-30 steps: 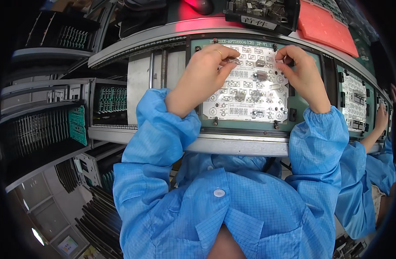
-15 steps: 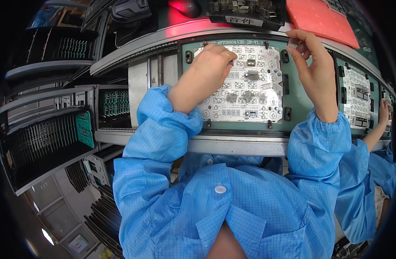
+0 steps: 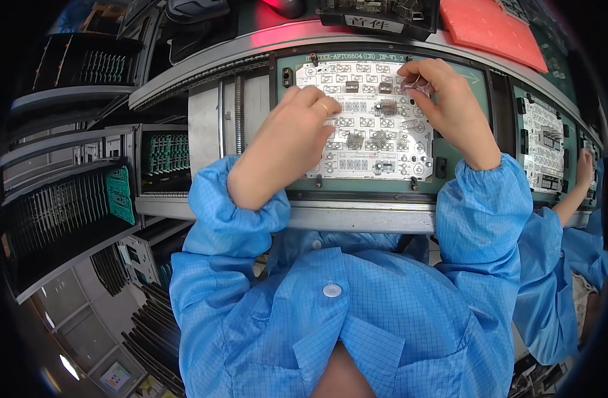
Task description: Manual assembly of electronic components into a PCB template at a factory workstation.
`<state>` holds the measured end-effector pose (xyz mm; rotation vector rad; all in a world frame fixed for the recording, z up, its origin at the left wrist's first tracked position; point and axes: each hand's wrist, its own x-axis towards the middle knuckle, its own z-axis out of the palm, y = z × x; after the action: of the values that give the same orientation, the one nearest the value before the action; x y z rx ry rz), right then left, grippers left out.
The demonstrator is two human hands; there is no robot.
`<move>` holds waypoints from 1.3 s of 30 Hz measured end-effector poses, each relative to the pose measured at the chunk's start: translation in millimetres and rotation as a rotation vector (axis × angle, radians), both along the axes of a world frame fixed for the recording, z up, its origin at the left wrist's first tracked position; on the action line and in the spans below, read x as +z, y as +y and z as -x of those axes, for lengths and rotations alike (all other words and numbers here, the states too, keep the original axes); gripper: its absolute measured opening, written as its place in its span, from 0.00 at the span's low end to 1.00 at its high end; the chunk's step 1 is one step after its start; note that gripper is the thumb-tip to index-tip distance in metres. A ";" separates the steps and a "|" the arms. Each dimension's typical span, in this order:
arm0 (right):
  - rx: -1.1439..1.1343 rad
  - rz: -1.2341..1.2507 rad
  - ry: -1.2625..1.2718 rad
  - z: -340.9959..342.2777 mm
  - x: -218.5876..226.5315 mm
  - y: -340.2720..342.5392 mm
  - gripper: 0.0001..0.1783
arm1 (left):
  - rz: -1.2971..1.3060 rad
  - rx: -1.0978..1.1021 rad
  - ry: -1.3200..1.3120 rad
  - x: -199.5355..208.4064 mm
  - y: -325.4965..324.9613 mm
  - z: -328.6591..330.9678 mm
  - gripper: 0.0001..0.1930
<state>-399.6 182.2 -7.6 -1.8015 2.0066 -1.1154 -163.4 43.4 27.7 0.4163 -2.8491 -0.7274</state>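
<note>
A white circuit board (image 3: 410,146) lies in a green carrier (image 3: 460,156) with a black frame. Over its left part, my left hand (image 3: 287,126) is closed, fingers bent down beside some thin metal pins; whatever it grips is hidden. At the upper right corner my right hand (image 3: 453,106) pinches a small clear part with thin leads (image 3: 420,84), too small to name. Two dark block-shaped components stand on the upper board, a left one (image 3: 352,87) and a right one (image 3: 385,87). Bundles of fine metal pins (image 3: 381,138) lie loose across the middle and lower board.
A black bin of metal parts (image 3: 383,13) and a pink foam sheet (image 3: 493,33) sit behind the rail. Racks of green boards (image 3: 121,196) stand at left. Along the line at right is another loaded carrier (image 3: 546,146), with a co-worker's hand (image 3: 584,169) beyond.
My left hand has moved down and left, uncovering a dark block component on the upper board. My right hand has come left and down to the board's upper right corner.
</note>
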 end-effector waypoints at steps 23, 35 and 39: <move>0.095 -0.142 -0.016 -5.4 25.2 24.5 0.18 | -0.347 0.125 0.128 -3.6 -6.9 -13.4 0.13; 0.058 -0.139 -0.189 -9.8 21.1 40.2 0.17 | -0.466 0.126 0.179 -8.2 -15.3 23.4 0.11; -0.018 -0.037 -0.096 -9.3 26.0 39.9 0.17 | -0.346 0.089 0.174 -1.3 -14.0 38.1 0.11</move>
<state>-390.2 222.2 18.4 -1.6830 1.9786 -1.1395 -201.4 29.4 26.4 0.4960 -2.5272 -1.1807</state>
